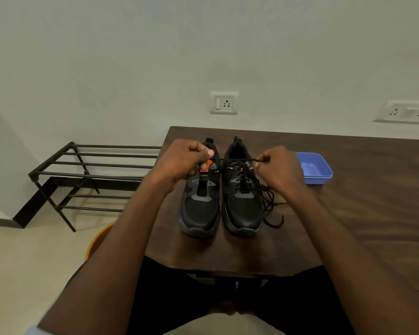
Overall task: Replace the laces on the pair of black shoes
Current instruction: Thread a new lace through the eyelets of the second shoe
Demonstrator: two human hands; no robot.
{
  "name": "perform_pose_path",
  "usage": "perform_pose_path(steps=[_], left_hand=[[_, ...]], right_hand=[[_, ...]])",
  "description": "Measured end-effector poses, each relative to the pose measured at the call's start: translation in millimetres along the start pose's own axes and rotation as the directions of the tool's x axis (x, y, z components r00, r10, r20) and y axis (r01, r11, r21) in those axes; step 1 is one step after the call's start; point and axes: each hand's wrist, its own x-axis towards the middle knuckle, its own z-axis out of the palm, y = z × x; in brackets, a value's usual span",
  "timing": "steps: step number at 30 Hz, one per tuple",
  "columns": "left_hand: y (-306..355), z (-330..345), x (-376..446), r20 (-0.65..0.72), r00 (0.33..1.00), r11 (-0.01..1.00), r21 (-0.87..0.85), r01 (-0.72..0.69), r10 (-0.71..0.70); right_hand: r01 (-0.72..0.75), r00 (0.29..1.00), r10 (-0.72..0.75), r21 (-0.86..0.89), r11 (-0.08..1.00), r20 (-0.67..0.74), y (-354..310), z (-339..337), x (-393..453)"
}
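Two black shoes stand side by side on the dark wooden table [348,201], toes toward me. The left shoe [200,209] has no lace in its eyelets. The right shoe [242,204] is laced with a black lace [237,161]. My left hand [179,163] and my right hand [279,170] each pinch an end of that lace and hold it taut across the top of the right shoe. A loose black lace [272,209] lies in a tangle on the table just right of the right shoe.
A blue plastic tray [318,174] sits on the table to the right of my right hand. A black metal shoe rack [94,175] stands on the floor at the left. An orange stool edge [97,240] shows below the table's left side.
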Motion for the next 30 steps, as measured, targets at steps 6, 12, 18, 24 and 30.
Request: perform_pose_path(steps=[6,12,18,24,30], left_hand=[[0.2,15.5,-1.2,0.067,0.998,0.999,0.034,0.007,-0.009],[-3.9,2.9,3.3,-0.011,0.999,0.994,0.1,0.045,-0.044],[-10.4,9.0,3.1,0.047,0.997,0.993,0.105,0.052,-0.057],[-15.1,4.7,6.1,0.105,0.984,0.982,0.133,0.13,-0.145],[-18.3,5.2,2.4,0.068,0.975,0.964,0.177,0.198,-0.212]], right_hand=[[0.379,0.856,-0.445,0.264,0.887,0.264,-28.3,15.0,-20.2],[0.266,0.952,-0.264,0.007,0.964,0.157,-19.3,18.0,-7.7],[0.236,0.84,-0.424,0.474,0.848,0.34,-27.7,26.1,-14.7],[0.197,0.849,-0.385,0.461,0.865,0.362,-25.4,34.7,-9.1],[-0.008,0.879,-0.255,0.546,0.838,0.404,-25.4,35.8,-10.9]])
